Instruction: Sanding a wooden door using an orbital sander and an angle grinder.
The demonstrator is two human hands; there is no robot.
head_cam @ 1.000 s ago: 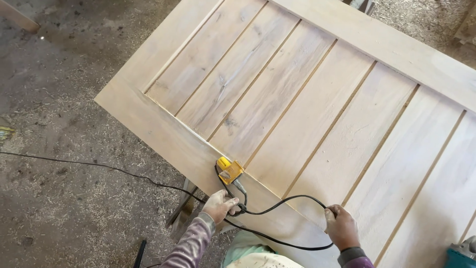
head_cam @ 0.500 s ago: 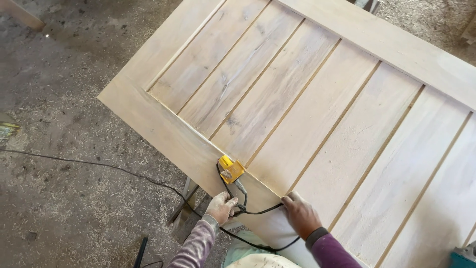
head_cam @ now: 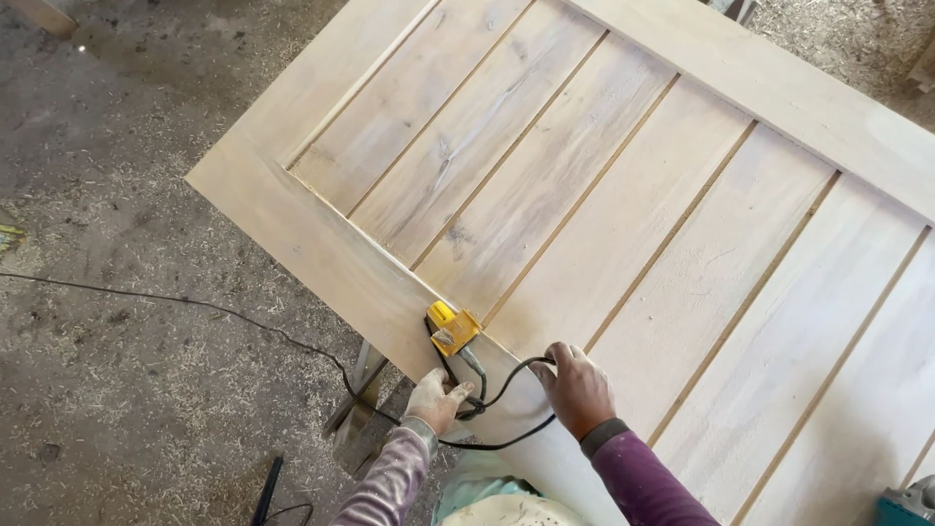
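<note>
Yellow tool [head_cam: 453, 327] sits on the door panel's [head_cam: 623, 214] near frame rail, just ahead of both hands. Left hand [head_cam: 435, 399] is closed on the black cord [head_cam: 492, 394] right behind the tool; right hand [head_cam: 578, 387] rests on the panel w/ fingers curled around the cord loop. Risks: loop lies close to the tool, so it could snag or get nicked if dragged fwd; cord also trails over the sawdust-covered floor [head_cam: 127, 390] & could catch the sawhorse [head_cam: 355, 394] below, yanking the tool off the edge.
</note>
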